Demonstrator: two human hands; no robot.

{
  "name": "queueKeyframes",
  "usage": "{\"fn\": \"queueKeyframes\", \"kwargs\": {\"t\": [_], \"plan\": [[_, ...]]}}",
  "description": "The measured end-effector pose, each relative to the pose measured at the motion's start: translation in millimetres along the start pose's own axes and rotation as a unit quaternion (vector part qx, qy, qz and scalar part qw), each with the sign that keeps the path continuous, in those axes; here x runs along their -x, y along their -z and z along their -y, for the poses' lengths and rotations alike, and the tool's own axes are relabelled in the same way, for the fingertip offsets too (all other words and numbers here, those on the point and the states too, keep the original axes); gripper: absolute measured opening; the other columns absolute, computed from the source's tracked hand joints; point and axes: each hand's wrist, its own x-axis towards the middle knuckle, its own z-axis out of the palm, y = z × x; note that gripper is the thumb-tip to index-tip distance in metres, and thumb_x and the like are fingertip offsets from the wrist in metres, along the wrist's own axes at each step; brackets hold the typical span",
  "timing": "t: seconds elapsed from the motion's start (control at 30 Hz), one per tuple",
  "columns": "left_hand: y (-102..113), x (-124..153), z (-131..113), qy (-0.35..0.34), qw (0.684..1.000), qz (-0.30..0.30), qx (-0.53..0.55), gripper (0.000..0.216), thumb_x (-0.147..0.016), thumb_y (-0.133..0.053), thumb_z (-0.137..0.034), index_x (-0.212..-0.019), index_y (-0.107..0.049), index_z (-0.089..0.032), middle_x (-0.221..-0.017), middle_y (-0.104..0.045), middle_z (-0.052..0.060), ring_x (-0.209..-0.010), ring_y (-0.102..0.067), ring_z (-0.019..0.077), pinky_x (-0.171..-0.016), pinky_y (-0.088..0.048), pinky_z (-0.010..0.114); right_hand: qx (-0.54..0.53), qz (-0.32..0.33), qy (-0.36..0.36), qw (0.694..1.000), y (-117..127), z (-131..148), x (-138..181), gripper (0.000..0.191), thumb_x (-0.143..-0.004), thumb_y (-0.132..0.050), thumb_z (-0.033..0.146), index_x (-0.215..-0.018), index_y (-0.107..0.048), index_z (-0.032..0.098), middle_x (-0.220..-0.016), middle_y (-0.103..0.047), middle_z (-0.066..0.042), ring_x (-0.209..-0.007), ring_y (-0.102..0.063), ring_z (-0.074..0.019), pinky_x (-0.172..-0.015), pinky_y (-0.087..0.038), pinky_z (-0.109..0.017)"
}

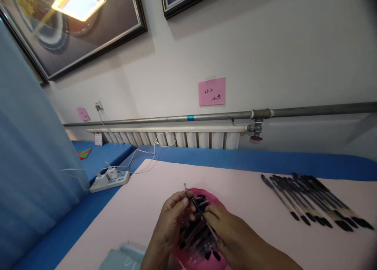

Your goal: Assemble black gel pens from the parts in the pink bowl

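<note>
Over a pink basin (pixel 219 202), my left hand (pixel 169 219) is closed in a pinch on a slim clear plastic pen part (pixel 185 186) that sticks up past the fingertips. My right hand (pixel 234 230) grips a dark pen (pixel 201 214), which slants up towards my left fingers. Whether the two pieces touch is hard to make out. Inside the basin, below both hands, lie loose black pen caps (pixel 216 256) and clear pen parts (pixel 204 247); my hands partly hide them.
Several black-capped pens (pixel 306 199) lie in a row on the pink sheet (pixel 241 191) to the right. A light blue bag or cloth (pixel 122 258) is at the front left. Left of the sheet, a power strip (pixel 110 180) with cables rests on the blue cover (pixel 206 155). A radiator (pixel 188 139) runs behind.
</note>
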Motion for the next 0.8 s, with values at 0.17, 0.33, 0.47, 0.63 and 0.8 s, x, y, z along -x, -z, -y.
{"fn": "queueKeyframes", "kwargs": {"t": [0.17,0.33,0.47,0.63,0.8], "plan": [[2,0,2,-0.001,1.000,-0.014,-0.013,0.023,-0.072,-0.068,-0.027,-0.090,-0.068,-0.012,-0.065,-0.063,0.003,-0.053,-0.054,0.0088,-0.055,-0.040,0.021,-0.178,0.085,-0.084,0.977,21,10,-1,0.047,-0.055,-0.042,-0.005,-0.089,-0.059,0.023,-0.095,-0.063,-0.001,-0.084,-0.058,-0.0166,-0.069,-0.047,-0.025],[4,-1,1,0.004,0.999,-0.031,-0.018,0.025,-0.071,-0.069,-0.027,-0.091,-0.068,-0.012,-0.064,-0.062,0.002,-0.052,-0.053,0.0083,-0.054,-0.038,0.020,-0.147,0.041,-0.067,0.986,8,11,-2,0.029,-0.064,-0.041,-0.001,-0.074,-0.057,0.021,-0.084,-0.061,-0.002,-0.079,-0.056,-0.0171,-0.070,-0.045,-0.027],[4,0,-1,-0.003,0.999,-0.028,-0.019,0.023,-0.071,-0.069,-0.027,-0.090,-0.069,-0.013,-0.065,-0.062,0.002,-0.053,-0.053,0.0084,-0.054,-0.039,0.020,-0.135,-0.004,-0.091,0.987,4,3,-2,0.020,-0.066,-0.043,0.005,-0.070,-0.054,0.022,-0.081,-0.060,-0.002,-0.077,-0.054,-0.0175,-0.069,-0.043,-0.028],[2,1,8,0.005,0.998,0.034,-0.061,0.022,-0.073,-0.067,-0.028,-0.089,-0.070,-0.013,-0.070,-0.064,0.004,-0.054,-0.053,0.0088,-0.055,-0.038,0.021,-0.274,-0.010,-0.252,0.928,15,3,-7,0.015,-0.078,-0.046,0.026,-0.074,-0.059,0.019,-0.070,-0.060,-0.001,-0.069,-0.055,-0.0163,-0.064,-0.041,-0.027],[-2,1,18,0.012,0.993,0.068,-0.093,0.027,-0.074,-0.067,-0.032,-0.094,-0.069,-0.015,-0.067,-0.063,0.003,-0.057,-0.053,0.0107,-0.059,-0.038,0.023,-0.394,0.049,-0.287,0.872,13,7,-8,0.004,-0.065,-0.054,0.015,-0.062,-0.055,0.017,-0.052,-0.050,0.005,-0.049,-0.046,-0.0092,-0.048,-0.035,-0.021]]}}
